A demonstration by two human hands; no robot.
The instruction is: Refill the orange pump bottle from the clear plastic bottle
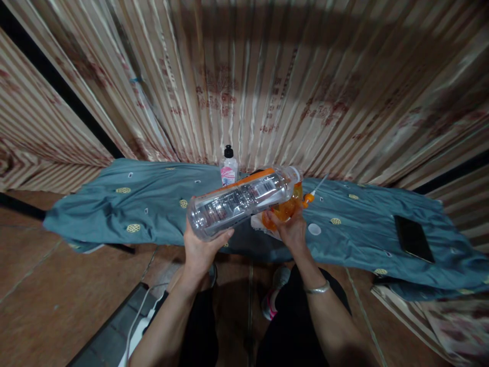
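A large clear plastic bottle point(240, 201) with an orange-edged label lies tilted in my left hand point(202, 247), its fingers wrapped round the base end. The bottle's neck points right and a little upward, over an orange translucent bottle point(286, 209). My right hand point(288, 227) grips that orange bottle, which is partly hidden behind the clear one. On the cloth to the right lies an orange pump top point(308, 198) with a pale tube. A small round white cap point(315, 229) rests near my right wrist.
Behind the clear bottle stands a small bottle with a black cap point(228, 152) and pink label. A dark phone point(413, 238) lies on the right of the teal cloth point(153, 204) covering the bench. A striped curtain point(244, 92) hangs behind. A white power strip point(139, 331) with cable is at lower left.
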